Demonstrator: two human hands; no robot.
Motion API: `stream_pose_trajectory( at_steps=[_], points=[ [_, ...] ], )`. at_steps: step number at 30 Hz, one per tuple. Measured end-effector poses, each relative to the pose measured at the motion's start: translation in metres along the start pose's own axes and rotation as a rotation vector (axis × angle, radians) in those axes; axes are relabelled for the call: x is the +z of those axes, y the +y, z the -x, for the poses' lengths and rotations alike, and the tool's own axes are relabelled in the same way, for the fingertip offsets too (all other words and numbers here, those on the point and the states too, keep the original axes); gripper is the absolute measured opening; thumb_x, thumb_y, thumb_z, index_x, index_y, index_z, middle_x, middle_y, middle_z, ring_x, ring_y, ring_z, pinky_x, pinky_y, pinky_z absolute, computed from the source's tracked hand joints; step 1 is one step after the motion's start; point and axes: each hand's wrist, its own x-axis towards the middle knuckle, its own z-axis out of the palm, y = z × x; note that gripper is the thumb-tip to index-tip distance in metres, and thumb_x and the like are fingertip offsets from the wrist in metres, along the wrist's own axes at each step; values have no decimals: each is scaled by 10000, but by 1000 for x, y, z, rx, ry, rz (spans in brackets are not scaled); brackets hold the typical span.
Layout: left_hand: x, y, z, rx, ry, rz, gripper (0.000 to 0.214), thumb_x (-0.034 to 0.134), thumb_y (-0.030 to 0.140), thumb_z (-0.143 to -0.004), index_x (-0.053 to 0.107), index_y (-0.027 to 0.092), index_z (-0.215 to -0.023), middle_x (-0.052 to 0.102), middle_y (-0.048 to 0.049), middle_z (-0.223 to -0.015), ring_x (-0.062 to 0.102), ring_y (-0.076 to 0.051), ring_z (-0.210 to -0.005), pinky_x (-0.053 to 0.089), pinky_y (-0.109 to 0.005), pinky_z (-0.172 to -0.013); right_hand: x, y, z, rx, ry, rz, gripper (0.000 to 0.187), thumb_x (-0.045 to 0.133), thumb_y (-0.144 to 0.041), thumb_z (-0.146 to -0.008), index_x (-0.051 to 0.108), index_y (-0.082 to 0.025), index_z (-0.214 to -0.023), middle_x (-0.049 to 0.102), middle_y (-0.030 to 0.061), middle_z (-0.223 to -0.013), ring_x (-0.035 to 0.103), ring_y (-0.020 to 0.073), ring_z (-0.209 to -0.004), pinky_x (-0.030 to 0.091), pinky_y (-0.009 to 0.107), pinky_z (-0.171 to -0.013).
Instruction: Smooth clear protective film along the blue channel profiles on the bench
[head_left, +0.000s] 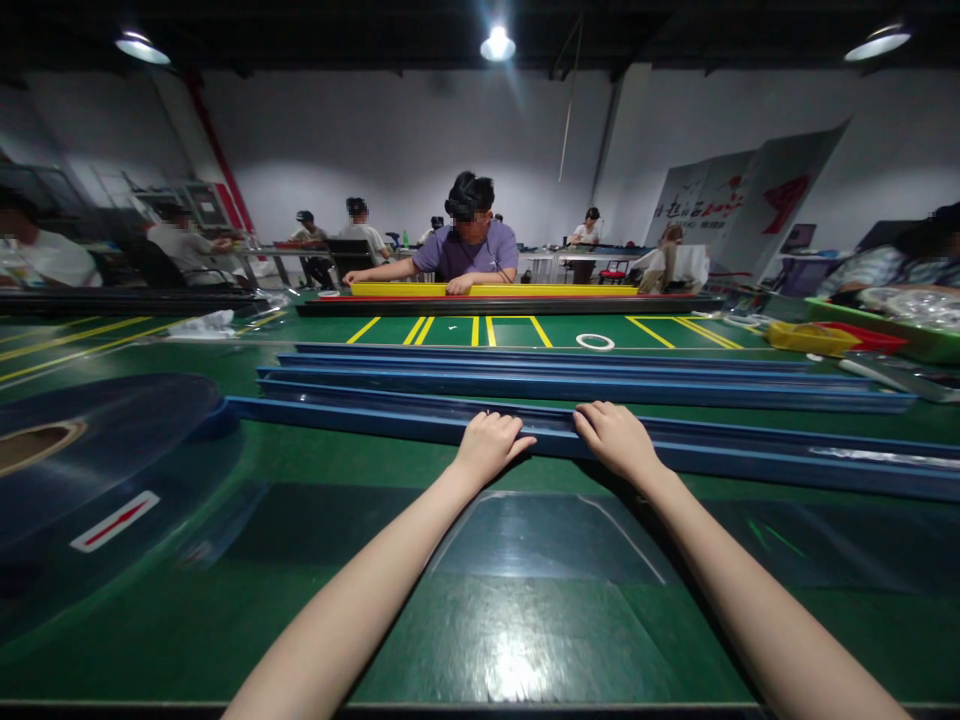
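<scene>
Several long blue strips lie across the green table point(315, 460), side by side. My left hand point(489, 443) and my right hand point(615, 436) both rest on the nearest blue strip point(360, 422), close together at its middle. Fingers of both hands curl over the strip's far edge and grip it. A sheet of clear film point(547, 535) lies flat on the table just in front of my wrists. The other blue strips point(525, 385) lie beyond my hands, untouched.
A big roll of clear film point(97, 470) lies at my left. Across the table a person in a purple shirt point(469, 250) handles yellow and red strips point(487, 291). A white tape ring point(595, 342) and yellow parts point(806, 338) lie further off. Other people sit behind.
</scene>
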Motion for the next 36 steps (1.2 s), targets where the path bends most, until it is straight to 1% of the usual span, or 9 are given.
stream_pose_trajectory(
  at_steps=[3,12,29,36],
  points=[
    [0,0,0,0,-7,1,346,388,467,-852,545,177,-749,630,-27,-725,546,-167,-701,315,-291,-636,3,1,0,17,-64,12,387,259,-330,-894,607,-162,-916,633,78,-871,539,175,-822,332,274,-726],
    [-4,1,-2,0,-50,1,347,358,447,-869,552,178,-766,630,-30,-738,542,-170,-703,300,-291,-610,1,1,-2,27,-113,34,369,266,-324,-891,598,-169,-939,629,78,-886,538,174,-847,323,272,-733],
    [-3,-1,-1,10,-20,13,349,353,442,-874,538,177,-740,633,-29,-716,541,-162,-684,300,-286,-608,0,0,-3,19,-129,39,365,266,-313,-892,594,-166,-955,633,76,-894,537,174,-851,310,273,-727],
    [-2,-1,-1,1,-36,21,356,349,445,-875,536,176,-733,631,-28,-701,543,-164,-678,299,-289,-605,1,-1,-2,37,-130,43,365,264,-319,-892,589,-171,-965,632,69,-902,536,174,-847,306,273,-720]
  ],
)
